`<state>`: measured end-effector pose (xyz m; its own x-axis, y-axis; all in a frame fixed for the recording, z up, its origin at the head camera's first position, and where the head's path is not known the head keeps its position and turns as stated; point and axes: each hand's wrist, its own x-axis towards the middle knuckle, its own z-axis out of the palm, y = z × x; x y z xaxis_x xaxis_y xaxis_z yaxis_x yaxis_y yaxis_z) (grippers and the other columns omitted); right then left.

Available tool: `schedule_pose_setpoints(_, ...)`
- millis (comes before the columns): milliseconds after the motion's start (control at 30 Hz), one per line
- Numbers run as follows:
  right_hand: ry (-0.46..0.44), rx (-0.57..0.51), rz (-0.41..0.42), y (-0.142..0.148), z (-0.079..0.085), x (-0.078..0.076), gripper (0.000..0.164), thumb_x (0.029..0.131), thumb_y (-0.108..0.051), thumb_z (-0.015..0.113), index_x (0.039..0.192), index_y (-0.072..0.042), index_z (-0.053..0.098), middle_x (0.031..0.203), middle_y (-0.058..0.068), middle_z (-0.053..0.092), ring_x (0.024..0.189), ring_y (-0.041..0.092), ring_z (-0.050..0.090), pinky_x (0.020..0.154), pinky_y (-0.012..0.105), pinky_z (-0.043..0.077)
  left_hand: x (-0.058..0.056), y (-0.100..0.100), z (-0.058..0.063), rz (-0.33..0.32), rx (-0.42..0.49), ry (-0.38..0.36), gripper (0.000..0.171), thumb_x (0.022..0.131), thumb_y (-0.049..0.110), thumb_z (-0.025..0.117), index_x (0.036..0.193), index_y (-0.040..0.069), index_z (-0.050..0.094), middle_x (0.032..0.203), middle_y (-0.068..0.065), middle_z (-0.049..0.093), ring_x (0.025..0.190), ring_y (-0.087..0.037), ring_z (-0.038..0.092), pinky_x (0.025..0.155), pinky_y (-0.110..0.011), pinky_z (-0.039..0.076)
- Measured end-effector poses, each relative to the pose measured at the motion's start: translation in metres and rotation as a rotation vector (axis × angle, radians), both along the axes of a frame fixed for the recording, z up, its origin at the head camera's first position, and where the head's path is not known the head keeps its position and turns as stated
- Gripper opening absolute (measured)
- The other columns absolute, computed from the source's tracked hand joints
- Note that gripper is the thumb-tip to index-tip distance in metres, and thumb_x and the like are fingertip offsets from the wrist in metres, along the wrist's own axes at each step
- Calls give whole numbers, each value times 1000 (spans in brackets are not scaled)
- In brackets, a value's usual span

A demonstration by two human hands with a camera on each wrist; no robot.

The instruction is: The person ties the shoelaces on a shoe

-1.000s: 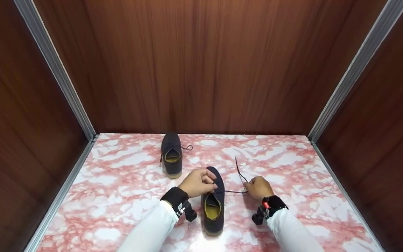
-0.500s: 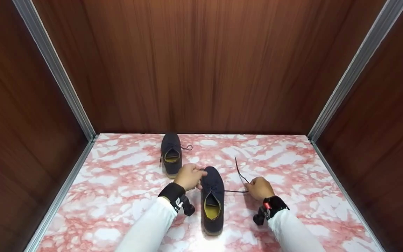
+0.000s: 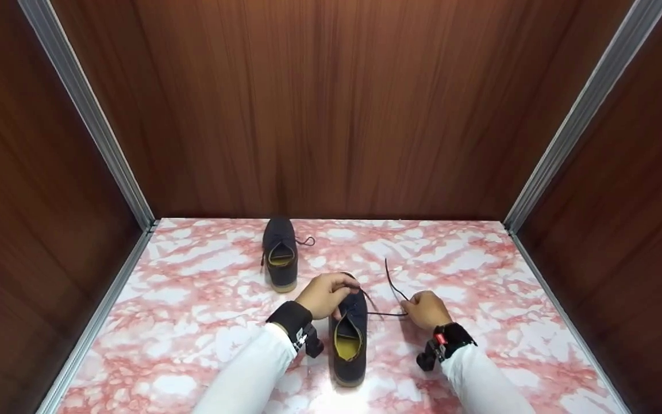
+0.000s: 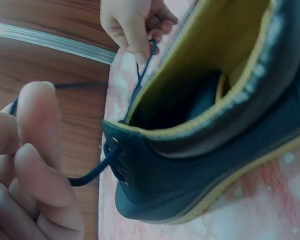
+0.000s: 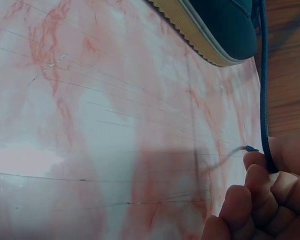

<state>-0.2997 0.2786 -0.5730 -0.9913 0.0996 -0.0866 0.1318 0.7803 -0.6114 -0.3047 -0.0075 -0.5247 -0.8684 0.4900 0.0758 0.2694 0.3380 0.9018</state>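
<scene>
A dark navy lace-up shoe (image 3: 349,367) with a yellow lining stands upright on the surface, toe pointing away. Over its toe end is my left hand (image 3: 324,294), pinching one shoelace. In the left wrist view that shoelace (image 4: 90,175) runs from the eyelets to the curled fingers, and its loose end trails beyond them. To the right of the shoe, my right hand (image 3: 427,310) pinches the other shoelace (image 3: 385,314), stretched sideways from the shoe; its free end points away from me. The left hand hides part of the toe and upper lacing.
A matching shoe (image 3: 280,276) stands farther back on the left, a lace loop lying at its right side. The pink-and-white marbled surface (image 3: 193,345) is bounded by a brown wood-grain back wall (image 3: 331,115) and side walls with grey metal edging.
My left hand went from above the shoe to its left side, then came back over the toe with a shoelace whose end now hangs to the right. The right hand has hardly moved.
</scene>
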Motion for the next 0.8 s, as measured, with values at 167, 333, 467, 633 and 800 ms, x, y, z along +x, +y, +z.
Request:
schedule_pose_setpoints(167,14,-76,3,1,3,-3,34,102,-27,65,75,-7,69,71,-1,61,68,14,54,64,26,42,-2,-5,-7,67,-93,11,19,104,7,59,116,1,73,110,-15,80,42,-7,55,42,-20,48)
schedule_pose_setpoints(333,45,-228,10,-2,15,-8,35,105,-28,60,88,0,74,65,-2,57,54,10,53,54,25,45,-4,-9,-8,142,-126,14,12,101,11,64,103,5,74,94,-12,80,44,-6,54,43,-20,47)
schedule_pose_setpoints(467,69,-316,9,-6,32,-11,34,106,-29,57,94,-3,75,60,-4,52,50,9,50,51,24,42,-3,-10,-8,166,-140,35,12,100,15,68,93,8,73,86,-11,78,45,-5,53,44,-20,46)
schedule_pose_setpoints(633,108,-365,30,-14,53,-13,32,108,-28,56,101,-5,77,55,-6,48,50,10,47,52,24,38,-3,-9,-6,171,-135,55,15,99,18,71,86,9,71,82,-9,77,47,-5,53,46,-20,47)
schedule_pose_setpoints(800,145,-384,72,-23,67,-12,29,107,-26,57,102,-7,78,55,-7,49,52,10,48,55,25,41,-2,-6,-7,149,-115,70,14,100,15,67,90,6,72,83,-9,77,55,-3,56,49,-19,48)
